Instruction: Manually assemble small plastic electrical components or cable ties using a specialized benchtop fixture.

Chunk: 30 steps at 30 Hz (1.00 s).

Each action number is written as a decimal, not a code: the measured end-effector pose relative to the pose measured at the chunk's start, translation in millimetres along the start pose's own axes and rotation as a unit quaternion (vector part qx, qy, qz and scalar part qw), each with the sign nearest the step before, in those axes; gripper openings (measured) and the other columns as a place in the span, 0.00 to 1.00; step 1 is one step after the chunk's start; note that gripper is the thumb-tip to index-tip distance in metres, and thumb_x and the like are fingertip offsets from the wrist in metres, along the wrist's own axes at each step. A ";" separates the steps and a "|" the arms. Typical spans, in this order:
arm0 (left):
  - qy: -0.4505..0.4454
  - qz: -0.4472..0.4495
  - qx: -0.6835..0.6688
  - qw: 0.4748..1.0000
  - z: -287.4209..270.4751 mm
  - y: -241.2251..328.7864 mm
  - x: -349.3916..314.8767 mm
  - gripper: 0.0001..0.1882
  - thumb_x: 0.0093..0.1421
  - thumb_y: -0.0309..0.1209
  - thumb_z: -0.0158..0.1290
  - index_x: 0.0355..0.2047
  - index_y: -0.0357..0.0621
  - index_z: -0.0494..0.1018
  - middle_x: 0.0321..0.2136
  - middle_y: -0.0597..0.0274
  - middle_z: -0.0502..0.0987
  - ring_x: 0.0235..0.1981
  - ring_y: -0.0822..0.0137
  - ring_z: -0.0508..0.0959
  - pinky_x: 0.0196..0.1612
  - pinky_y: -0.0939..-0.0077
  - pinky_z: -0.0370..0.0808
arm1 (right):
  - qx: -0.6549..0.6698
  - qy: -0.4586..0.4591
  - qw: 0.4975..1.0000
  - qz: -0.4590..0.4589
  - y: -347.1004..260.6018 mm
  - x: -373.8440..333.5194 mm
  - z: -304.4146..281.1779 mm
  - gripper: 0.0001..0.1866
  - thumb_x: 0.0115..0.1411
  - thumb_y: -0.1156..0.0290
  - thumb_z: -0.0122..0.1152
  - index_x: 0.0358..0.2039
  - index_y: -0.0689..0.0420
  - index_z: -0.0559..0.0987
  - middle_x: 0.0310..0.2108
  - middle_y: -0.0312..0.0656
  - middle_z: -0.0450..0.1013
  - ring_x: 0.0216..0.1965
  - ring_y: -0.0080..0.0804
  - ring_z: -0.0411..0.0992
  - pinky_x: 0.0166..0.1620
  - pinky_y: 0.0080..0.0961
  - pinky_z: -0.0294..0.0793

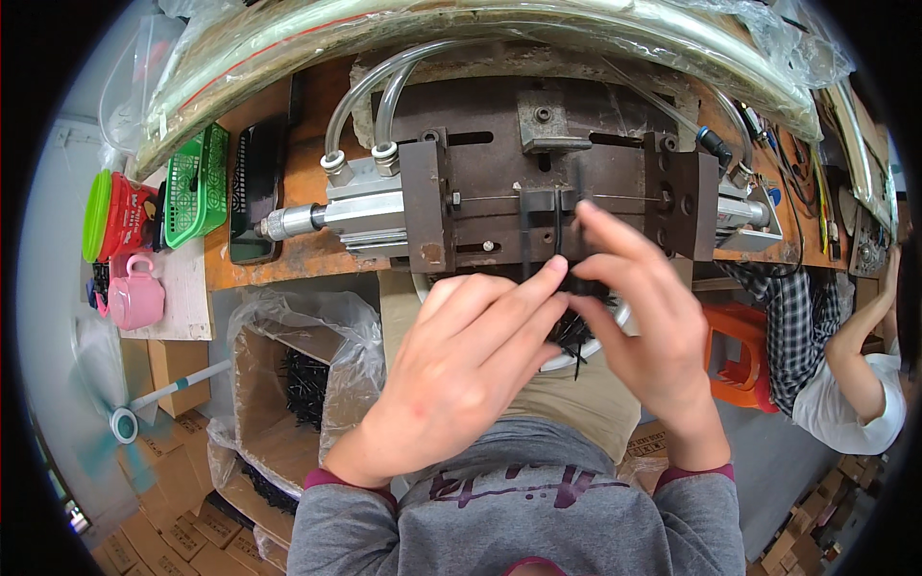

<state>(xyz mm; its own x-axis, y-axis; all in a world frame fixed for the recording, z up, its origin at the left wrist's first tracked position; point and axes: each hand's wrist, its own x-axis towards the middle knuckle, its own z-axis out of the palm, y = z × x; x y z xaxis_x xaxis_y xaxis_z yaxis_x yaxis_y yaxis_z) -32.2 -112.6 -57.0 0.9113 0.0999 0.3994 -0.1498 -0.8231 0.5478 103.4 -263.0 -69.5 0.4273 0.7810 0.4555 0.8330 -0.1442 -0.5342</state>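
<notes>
Both my hands meet in front of a brown metal fixture (499, 115). At its middle, dark slender strips (559, 221) stand at a small metal block, some smeared by motion. My left hand (451, 360) has its fingers pressed together, their tips at the lower end of a strip; its thumb is hidden. My right hand (648, 312) holds its fingers apart, the index tip at the block beside a blurred dark strip. Just beneath the hands a bunch of thin black pieces (576, 331) shows, partly covered by my fingers, inside a pale curved rim.
Air cylinders (370, 211) with clear hoses flank the fixture on the wooden bench (240, 274). Green basket (197, 187), black tray (257, 182) and pink cup (136, 296) are at left. A plastic-lined carton (279, 384) holds black pieces. An orange stool (735, 355) and another person (855, 384) are at right.
</notes>
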 end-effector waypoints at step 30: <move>0.061 0.003 0.155 0.986 34.4 -6.0 16.0 0.14 0.47 0.27 0.66 0.35 0.40 0.79 0.53 0.52 0.79 0.25 0.67 0.80 0.33 0.76 0.76 | -0.342 -0.027 0.938 -0.047 34.3 244.9 -10.4 0.20 0.55 0.57 0.65 0.38 0.62 0.81 0.40 0.53 0.78 0.48 0.47 0.76 0.50 0.41 0.77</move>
<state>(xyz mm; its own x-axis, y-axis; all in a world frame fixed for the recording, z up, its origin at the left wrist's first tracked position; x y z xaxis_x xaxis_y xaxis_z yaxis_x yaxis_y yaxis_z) -3.5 -125.3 -79.2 0.8552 0.1457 0.4974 -0.0128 -0.9534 0.3013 240.3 -83.0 31.1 0.3382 0.8367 0.4308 0.9044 -0.4155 0.0968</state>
